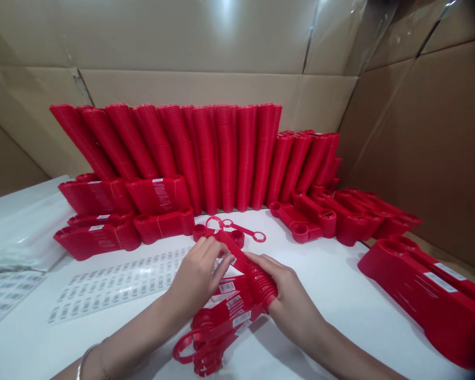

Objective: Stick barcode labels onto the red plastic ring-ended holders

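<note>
My right hand [295, 293] is wrapped round one end of a loose stack of red plastic ring-ended strips [261, 282]. Several of these strips fan out below it, with white barcode labels [241, 318] on their flat middles. On the topmost strip [237, 248], which slants up and away, my left hand [201, 269] is closed with bent fingers and thumb. A small white patch shows by the left thumb tip; the fingers partly cover it. Just beyond lie a loose red strip [245, 230] and a low red stack [237, 240].
Tall stacks of red strips [221, 158] lean along the cardboard wall [206, 42]. Banded bundles [97, 237] stand at left, more stacks [304, 216] at right. A barcode label sheet [119, 285] lies left on the white table [320, 274], near a clear plastic bag [19, 227].
</note>
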Motion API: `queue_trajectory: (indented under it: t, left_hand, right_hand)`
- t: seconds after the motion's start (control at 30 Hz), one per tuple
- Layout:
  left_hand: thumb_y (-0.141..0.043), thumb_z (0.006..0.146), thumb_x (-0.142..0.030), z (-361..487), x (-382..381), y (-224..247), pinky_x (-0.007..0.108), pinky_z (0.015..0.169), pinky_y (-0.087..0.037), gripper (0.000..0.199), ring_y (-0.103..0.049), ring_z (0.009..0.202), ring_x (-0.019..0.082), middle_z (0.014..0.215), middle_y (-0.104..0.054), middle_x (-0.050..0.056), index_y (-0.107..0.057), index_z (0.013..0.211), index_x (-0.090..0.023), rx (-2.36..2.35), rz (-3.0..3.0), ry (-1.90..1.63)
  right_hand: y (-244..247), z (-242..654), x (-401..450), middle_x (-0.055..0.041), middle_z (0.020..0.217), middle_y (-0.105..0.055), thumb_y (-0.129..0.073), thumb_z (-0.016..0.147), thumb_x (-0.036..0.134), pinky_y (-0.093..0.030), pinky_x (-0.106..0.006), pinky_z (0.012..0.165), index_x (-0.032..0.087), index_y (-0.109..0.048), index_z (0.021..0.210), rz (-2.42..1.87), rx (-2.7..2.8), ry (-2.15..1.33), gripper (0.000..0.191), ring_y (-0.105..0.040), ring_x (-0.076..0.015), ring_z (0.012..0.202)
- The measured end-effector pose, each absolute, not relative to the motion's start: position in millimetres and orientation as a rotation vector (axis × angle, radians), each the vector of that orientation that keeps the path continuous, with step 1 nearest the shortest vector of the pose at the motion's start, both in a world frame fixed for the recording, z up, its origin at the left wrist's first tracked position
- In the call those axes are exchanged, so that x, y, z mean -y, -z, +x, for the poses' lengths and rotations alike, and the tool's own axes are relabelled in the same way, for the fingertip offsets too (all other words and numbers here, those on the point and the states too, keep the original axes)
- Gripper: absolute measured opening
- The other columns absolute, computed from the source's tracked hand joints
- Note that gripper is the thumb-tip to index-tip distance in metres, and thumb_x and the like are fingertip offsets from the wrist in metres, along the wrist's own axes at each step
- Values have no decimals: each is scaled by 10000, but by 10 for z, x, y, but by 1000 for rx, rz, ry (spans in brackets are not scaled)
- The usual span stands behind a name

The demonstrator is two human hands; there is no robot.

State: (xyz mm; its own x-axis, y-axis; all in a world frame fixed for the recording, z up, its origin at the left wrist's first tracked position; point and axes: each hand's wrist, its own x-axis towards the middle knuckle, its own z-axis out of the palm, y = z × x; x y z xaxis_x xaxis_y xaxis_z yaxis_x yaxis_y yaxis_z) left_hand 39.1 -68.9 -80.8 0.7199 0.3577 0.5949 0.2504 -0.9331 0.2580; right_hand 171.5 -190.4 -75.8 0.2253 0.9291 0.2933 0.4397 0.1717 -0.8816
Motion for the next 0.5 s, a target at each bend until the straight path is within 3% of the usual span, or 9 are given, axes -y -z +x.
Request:
queue_trajectory:
  t: [0.5]
  left_hand:
    - [-438, 863, -279, 374, 842, 641, 279, 792, -422, 157, -561, 913, 151, 961, -615, 3, -505, 749, -195, -715, 2137, -694]
  right_hand:
    - [795, 1763, 1870, -33, 1143, -564, -444, 646, -48, -452, -276, 880, 208, -524, 1189, -1541, 1339, -519, 605, -532, -164, 1032]
